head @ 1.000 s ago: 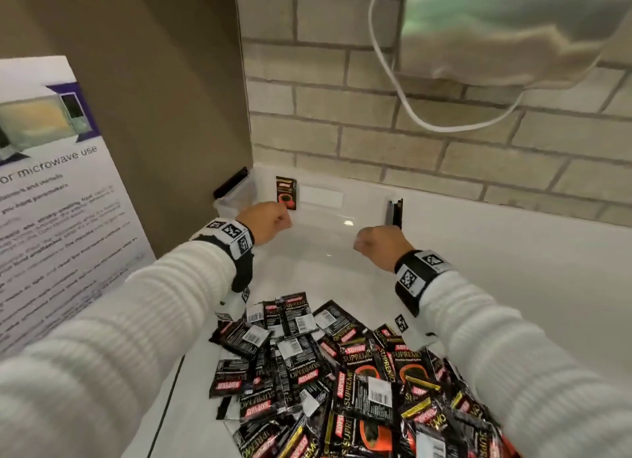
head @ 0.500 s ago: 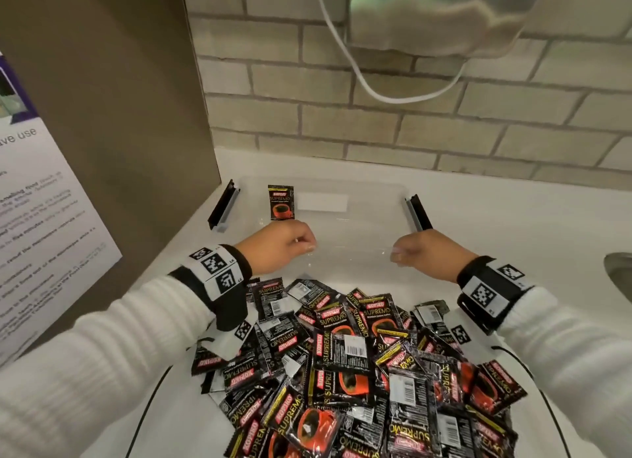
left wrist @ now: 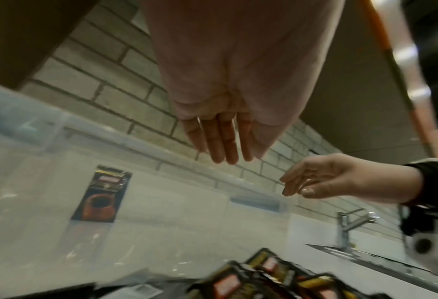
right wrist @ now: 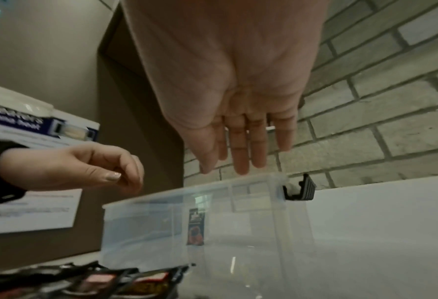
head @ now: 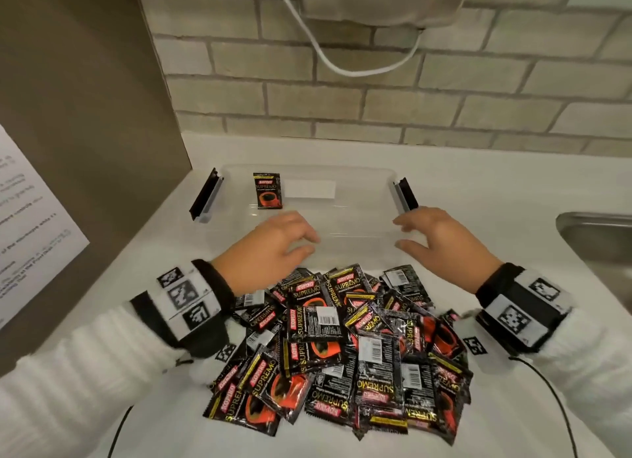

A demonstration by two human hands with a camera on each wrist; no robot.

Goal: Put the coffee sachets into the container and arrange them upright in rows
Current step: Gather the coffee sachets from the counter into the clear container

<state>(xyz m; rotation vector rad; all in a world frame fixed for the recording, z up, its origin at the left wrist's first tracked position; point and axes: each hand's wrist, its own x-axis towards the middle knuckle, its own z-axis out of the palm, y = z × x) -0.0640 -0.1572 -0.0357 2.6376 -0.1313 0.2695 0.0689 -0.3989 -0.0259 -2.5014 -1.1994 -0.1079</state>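
A heap of black and red coffee sachets (head: pixel 342 348) lies on the white counter in front of me. Behind it stands a clear plastic container (head: pixel 362 175) with black side clips. One sachet (head: pixel 267 190) stands upright against its far wall, left of a white label; this sachet (left wrist: pixel 101 194) also shows in the left wrist view. My left hand (head: pixel 273 249) hovers over the container's near edge with relaxed, empty fingers (left wrist: pixel 223 141). My right hand (head: pixel 434 238) hovers at the near right corner, fingers (right wrist: pixel 248 145) spread and empty.
A brick wall backs the counter, with a white cable (head: pixel 342 67) hanging from a device on it. A brown panel with a printed notice (head: pixel 30 225) stands at the left. A steel sink (head: pixel 602 242) lies at the right, its tap (left wrist: pixel 351 224) in the left wrist view.
Both hands have drawn back from inside the container to its near edge and opened from fists. My view has tilted down, showing more of the sachet heap.
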